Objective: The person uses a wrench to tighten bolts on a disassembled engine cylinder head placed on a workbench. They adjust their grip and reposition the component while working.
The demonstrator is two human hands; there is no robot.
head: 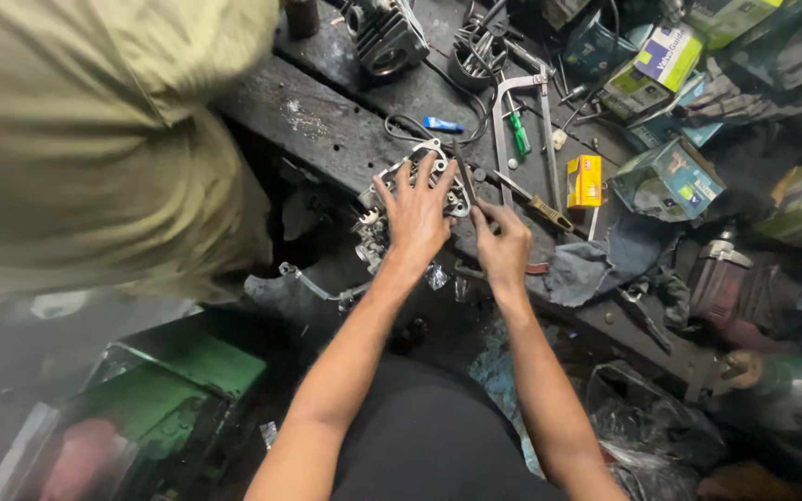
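Cluttered desk [327, 130]: metal engine part [399, 176] pressed flat by open left hand [417, 215]; thin tool [466, 181] gripped by right hand [501, 243], best kept steady.

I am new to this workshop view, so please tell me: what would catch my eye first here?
First, the left hand pressed flat on a metal engine part at the centre of the dark workbench, with the right hand beside it holding a thin tool. Then the small yellow box to the right.

Left hand [417, 215] splayed, right hand [501, 243] pinching
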